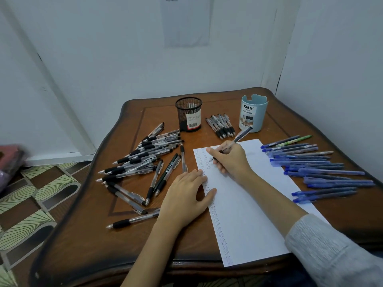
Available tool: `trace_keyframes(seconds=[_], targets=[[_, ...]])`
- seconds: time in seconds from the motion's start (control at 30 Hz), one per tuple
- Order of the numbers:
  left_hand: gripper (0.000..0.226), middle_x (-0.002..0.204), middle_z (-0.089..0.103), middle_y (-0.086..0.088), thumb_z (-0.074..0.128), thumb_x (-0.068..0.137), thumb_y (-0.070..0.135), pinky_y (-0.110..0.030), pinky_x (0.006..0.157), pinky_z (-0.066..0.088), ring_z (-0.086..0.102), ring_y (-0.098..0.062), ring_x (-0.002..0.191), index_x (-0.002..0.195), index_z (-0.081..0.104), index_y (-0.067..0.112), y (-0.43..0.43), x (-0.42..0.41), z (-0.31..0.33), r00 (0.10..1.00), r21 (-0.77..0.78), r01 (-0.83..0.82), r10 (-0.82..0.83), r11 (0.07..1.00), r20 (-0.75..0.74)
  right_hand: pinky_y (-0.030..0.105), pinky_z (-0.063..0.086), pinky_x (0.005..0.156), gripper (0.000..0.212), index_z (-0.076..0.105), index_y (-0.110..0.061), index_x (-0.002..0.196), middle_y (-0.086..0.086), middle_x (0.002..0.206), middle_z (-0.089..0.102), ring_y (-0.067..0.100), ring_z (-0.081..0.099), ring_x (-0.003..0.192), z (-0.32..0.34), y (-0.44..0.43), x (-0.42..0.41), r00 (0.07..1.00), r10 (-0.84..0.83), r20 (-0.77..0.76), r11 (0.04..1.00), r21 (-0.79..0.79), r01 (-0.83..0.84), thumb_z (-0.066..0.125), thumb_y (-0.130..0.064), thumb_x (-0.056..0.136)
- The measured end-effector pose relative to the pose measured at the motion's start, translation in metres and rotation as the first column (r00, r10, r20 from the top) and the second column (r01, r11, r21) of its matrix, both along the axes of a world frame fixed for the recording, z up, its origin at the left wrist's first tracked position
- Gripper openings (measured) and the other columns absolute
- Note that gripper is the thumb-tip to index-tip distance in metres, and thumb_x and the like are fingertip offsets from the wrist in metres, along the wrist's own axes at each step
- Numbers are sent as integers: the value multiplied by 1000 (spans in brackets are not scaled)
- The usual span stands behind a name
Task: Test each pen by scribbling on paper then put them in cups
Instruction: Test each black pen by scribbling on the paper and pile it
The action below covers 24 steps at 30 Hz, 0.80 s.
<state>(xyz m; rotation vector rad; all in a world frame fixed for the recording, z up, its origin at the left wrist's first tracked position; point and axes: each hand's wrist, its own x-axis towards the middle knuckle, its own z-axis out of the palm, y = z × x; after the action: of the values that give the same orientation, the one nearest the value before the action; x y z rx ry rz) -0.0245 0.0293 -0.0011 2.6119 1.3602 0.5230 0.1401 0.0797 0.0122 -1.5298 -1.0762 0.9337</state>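
A white sheet of paper (248, 204) lies on the brown wooden table (87, 235), with small scribbles down its left margin. My right hand (230, 158) grips a blue pen (241, 136) whose tip touches the paper near the top left. My left hand (186, 195) rests flat with fingers apart on the paper's left edge. A black mesh cup (189, 114) and a light blue cup (253, 113) stand at the back. Several black pens (145, 158) lie scattered at the left, and several blue pens (317, 168) lie at the right.
A small neat group of black pens (221, 125) lies between the two cups. One green pen (298, 140) tops the blue pile. White walls close in behind and to the right. Patterned floor (31, 204) shows past the table's left edge.
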Motion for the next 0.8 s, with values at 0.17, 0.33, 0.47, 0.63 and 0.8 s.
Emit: trace_keyframes(seconds=[0.17, 0.33, 0.47, 0.63, 0.8], targets=[[55, 148, 41, 8, 41, 94, 57, -21, 114, 15, 33, -5, 138, 138, 48, 25, 1, 1, -1, 1000, -10, -2, 2, 1000, 4, 19, 39, 36, 36, 56, -9, 69, 13, 62, 66, 11, 53, 37, -6, 2, -5, 990, -81, 118, 994, 79, 72, 72, -38, 82], [55, 149, 40, 8, 41, 94, 57, -22, 114, 15, 32, -4, 138, 139, 48, 26, 1, 0, -2, 1000, -19, -4, 5, 1000, 8, 16, 49, 47, 24, 53, -10, 67, 17, 68, 63, 10, 60, 48, -12, 6, -7, 964, -75, 257, 991, 125, 43, 65, -12, 88], [55, 149, 40, 9, 41, 94, 57, -22, 115, 15, 32, -4, 138, 139, 47, 26, 0, 1, -2, 1000, -21, -10, 10, 1000, 7, 17, 49, 51, 32, 45, -15, 63, 12, 63, 55, 10, 58, 51, -14, 6, -6, 962, -35, 271, 991, 133, -1, 62, -8, 88], [54, 149, 40, 7, 42, 94, 55, -19, 112, 11, 32, -5, 138, 139, 48, 25, 0, 1, -3, 1000, -12, -9, 9, 1000, 6, 12, 47, 48, 30, 47, -13, 64, 9, 59, 56, 3, 58, 43, -16, 8, -4, 965, -28, 260, 989, 148, -11, 64, -8, 87], [54, 149, 40, 7, 42, 94, 54, -21, 114, 15, 33, -6, 138, 139, 47, 24, 0, 2, -2, 1000, -17, -9, 9, 1000, 3, 15, 47, 48, 28, 47, -7, 64, 16, 60, 57, 7, 58, 43, -17, 8, -5, 959, -25, 281, 988, 152, -19, 65, -6, 85]])
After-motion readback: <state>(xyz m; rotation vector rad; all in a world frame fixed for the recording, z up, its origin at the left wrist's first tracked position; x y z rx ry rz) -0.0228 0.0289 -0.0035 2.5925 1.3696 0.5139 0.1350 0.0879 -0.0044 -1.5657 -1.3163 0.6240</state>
